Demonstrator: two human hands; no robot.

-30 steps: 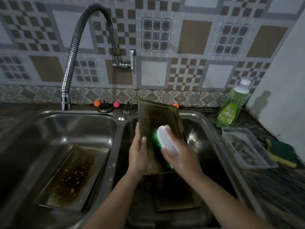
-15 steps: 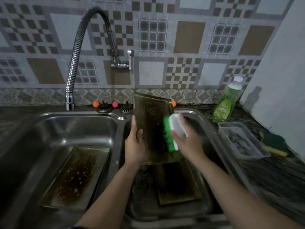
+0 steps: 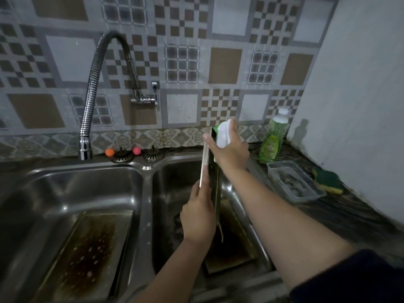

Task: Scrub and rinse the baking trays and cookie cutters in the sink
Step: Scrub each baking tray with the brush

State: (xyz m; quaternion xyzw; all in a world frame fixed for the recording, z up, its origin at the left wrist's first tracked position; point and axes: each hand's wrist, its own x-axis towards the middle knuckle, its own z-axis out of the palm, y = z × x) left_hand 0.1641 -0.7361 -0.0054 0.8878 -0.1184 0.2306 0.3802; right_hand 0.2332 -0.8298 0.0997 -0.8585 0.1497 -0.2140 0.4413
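We hold the stiff, probably slippery baking tray point(image 3: 211, 171) upright by its edge with our left hand point(image 3: 197, 217), while our right hand point(image 3: 229, 147) grips the brush point(image 3: 224, 133).

No text, brand, number or sign can be read anywhere in the head view. A yellow-green label is carried on the front of the green translucent plastic bottle with a white cap point(image 3: 274, 139), which is stood on the dark counter by the white wall, but its print is blurred and too small for any letter to be made out. Only geometric squares and checks are shown on the patterned wall tiles point(image 3: 225, 64), and no lettering is borne by them.
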